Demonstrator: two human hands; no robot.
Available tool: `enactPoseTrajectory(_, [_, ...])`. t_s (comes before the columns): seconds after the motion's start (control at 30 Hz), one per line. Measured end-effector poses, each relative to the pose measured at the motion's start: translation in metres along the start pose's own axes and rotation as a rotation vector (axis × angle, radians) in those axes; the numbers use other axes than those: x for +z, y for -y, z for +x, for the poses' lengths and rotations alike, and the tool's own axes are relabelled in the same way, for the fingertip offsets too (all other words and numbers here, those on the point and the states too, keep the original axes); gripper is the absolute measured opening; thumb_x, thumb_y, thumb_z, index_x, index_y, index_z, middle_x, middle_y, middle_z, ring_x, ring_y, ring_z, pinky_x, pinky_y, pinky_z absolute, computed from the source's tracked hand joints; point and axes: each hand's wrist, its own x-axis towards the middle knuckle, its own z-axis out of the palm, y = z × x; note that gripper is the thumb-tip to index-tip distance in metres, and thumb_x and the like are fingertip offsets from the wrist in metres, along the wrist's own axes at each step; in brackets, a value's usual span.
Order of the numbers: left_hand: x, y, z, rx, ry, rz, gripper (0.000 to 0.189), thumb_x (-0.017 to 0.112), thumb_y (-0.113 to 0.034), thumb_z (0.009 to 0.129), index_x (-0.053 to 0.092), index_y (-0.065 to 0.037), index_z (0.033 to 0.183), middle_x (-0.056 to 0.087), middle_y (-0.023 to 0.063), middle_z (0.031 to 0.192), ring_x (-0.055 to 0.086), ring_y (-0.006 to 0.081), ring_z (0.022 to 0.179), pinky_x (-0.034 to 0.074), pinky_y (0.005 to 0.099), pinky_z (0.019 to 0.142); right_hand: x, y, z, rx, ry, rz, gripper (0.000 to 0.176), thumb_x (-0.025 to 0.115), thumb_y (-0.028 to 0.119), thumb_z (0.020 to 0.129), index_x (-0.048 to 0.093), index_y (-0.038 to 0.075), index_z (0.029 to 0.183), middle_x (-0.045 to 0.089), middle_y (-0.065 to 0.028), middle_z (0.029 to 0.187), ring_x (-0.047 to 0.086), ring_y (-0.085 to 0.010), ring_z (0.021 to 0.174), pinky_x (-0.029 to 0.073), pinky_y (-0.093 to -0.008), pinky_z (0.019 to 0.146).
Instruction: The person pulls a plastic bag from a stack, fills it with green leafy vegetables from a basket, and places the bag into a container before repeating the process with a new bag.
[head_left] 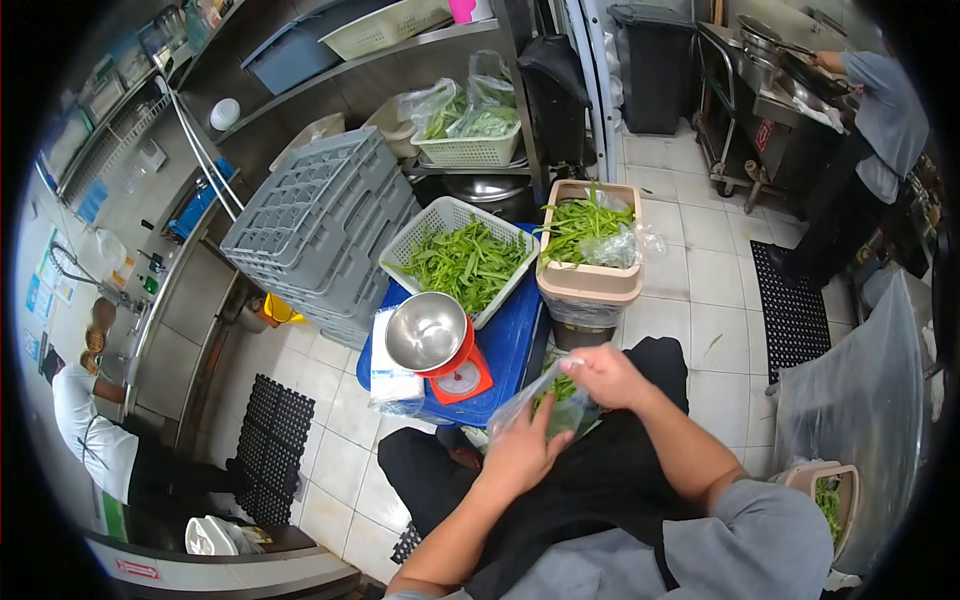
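Observation:
A clear plastic bag (574,412) with leafy greens inside is held over my lap. My right hand (607,376) pinches its upper edge between thumb and fingers. Lower down, my left hand (522,450) grips the side of the bag, its fingers partly spread over the plastic. In front of me a white basket (403,243) of cut leafy greens (465,262) rests on a blue surface (517,372). Beside it stands a red kitchen scale (464,380) with a steel bowl (426,332) on top. A stack of plastic bags (392,362) lies left of the scale.
A beige bin (590,284) heaped with greens and plastic stands ahead right. Grey dish racks (310,215) are stacked at left. Another beige container (848,505) is at my right. One person (885,125) works at the stove, another (90,425) by the sink. Black mats (790,300) lie on the tiles.

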Motion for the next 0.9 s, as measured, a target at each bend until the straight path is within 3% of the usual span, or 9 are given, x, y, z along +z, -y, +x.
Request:
enactPoseTrajectory(0.1, [-0.051, -0.006, -0.017, -0.02, 0.092, 0.175, 0.07, 0.069, -0.032, 0.085, 0.04, -0.002, 0.141, 0.058, 0.022, 0.117, 0.059, 0.0381, 0.104, 0.043, 0.048, 0.094, -0.019, -0.006, 0.026, -0.036, -0.04, -0.178, 0.03, 0.057, 0.028, 0.093, 0.064, 0.001, 0.082, 0.061, -0.0214, 0.07, 0.061, -0.0392, 0.066, 0.046, -0.0443, 0.061])
enactPoseTrajectory(0.3, [-0.072, 0.012, -0.018, -0.049, -0.284, 0.292, 0.106, 0.087, -0.039, 0.064, 0.03, 0.0, 0.145, 0.043, 0.0286, 0.133, 0.047, 0.0445, 0.12, 0.038, 0.0532, 0.099, -0.035, 0.022, 0.056, -0.311, 0.205, -0.274, 0.025, 0.053, 0.024, 0.091, 0.064, 0.002, 0.085, 0.062, -0.0212, 0.073, 0.062, -0.0406, 0.072, 0.048, -0.0481, 0.066])
enactPoseTrajectory(0.4, [-0.061, 0.003, 0.013, -0.089, -0.253, 0.179, 0.113, 0.088, -0.04, 0.063, 0.023, -0.003, 0.148, 0.029, 0.0301, 0.146, 0.038, 0.0483, 0.129, 0.037, 0.0548, 0.1, -0.02, 0.046, 0.067, -0.413, 0.404, -0.28, 0.024, 0.052, 0.022, 0.09, 0.064, 0.001, 0.087, 0.063, -0.0231, 0.078, 0.062, -0.0415, 0.077, 0.048, -0.0496, 0.07])
enactPoseTrajectory(0.43, [-0.052, -0.003, 0.024, -0.097, -0.285, 0.194, 0.096, 0.084, -0.037, 0.069, 0.036, 0.0, 0.143, 0.042, 0.0298, 0.14, 0.046, 0.0467, 0.125, 0.042, 0.0529, 0.096, -0.012, 0.05, 0.071, -0.461, 0.431, -0.269, 0.024, 0.052, 0.022, 0.089, 0.063, 0.0, 0.086, 0.062, -0.0238, 0.079, 0.062, -0.0415, 0.078, 0.048, -0.0493, 0.071])
enactPoseTrajectory(0.57, [-0.001, 0.049, 0.052, -0.414, 0.003, -0.251, 0.067, 0.072, -0.042, 0.084, 0.052, 0.005, 0.128, 0.06, 0.0258, 0.118, 0.06, 0.039, 0.108, 0.048, 0.0457, 0.09, -0.021, 0.054, 0.089, -0.593, 0.453, -0.276, 0.029, 0.054, 0.028, 0.096, 0.064, 0.001, 0.092, 0.065, -0.0168, 0.077, 0.064, -0.0338, 0.073, 0.049, -0.041, 0.066])
enactPoseTrajectory(0.63, [-0.038, 0.056, 0.066, -0.768, 0.155, -0.488, 0.065, 0.065, -0.048, 0.09, 0.055, 0.008, 0.122, 0.062, 0.026, 0.11, 0.062, 0.0395, 0.103, 0.049, 0.0416, 0.091, -0.037, 0.03, 0.101, -0.471, 0.373, 0.212, 0.03, 0.054, 0.03, 0.097, 0.063, 0.002, 0.094, 0.067, -0.0131, 0.084, 0.066, -0.0277, 0.076, 0.051, -0.0378, 0.07])
enactPoseTrajectory(0.67, [-0.011, 0.109, 0.06, -0.808, -0.044, -0.667, 0.057, 0.053, -0.046, 0.098, 0.056, 0.005, 0.123, 0.065, 0.0201, 0.108, 0.065, 0.0354, 0.089, 0.052, 0.0432, 0.084, -0.044, 0.009, 0.105, -0.401, 0.333, 0.457, 0.031, 0.054, 0.032, 0.098, 0.063, 0.002, 0.095, 0.068, -0.0113, 0.087, 0.066, -0.0246, 0.078, 0.052, -0.0362, 0.071])
enactPoseTrajectory(0.73, [-0.037, 0.125, 0.066, -0.737, -0.138, -1.592, 0.055, 0.053, -0.04, 0.099, 0.048, 0.001, 0.136, 0.063, 0.0147, 0.12, 0.065, 0.03, 0.102, 0.052, 0.045, 0.09, -0.061, -0.051, 0.113, -0.351, 0.229, 0.93, 0.031, 0.055, 0.035, 0.098, 0.061, 0.004, 0.099, 0.067, -0.0086, 0.096, 0.066, -0.0186, 0.086, 0.053, -0.0329, 0.078])
enactPoseTrajectory(0.9, [-0.154, 0.113, 0.131, -0.411, -0.333, -1.739, 0.053, 0.043, -0.036, 0.102, 0.04, 0.0, 0.141, 0.054, 0.0213, 0.135, 0.054, 0.0376, 0.123, 0.042, 0.0522, 0.106, -0.003, -0.162, 0.118, 0.072, 0.577, 0.739, 0.044, 0.056, 0.048, 0.096, 0.063, 0.005, 0.099, 0.068, -0.0079, 0.087, 0.065, -0.0164, 0.083, 0.052, -0.0287, 0.074])
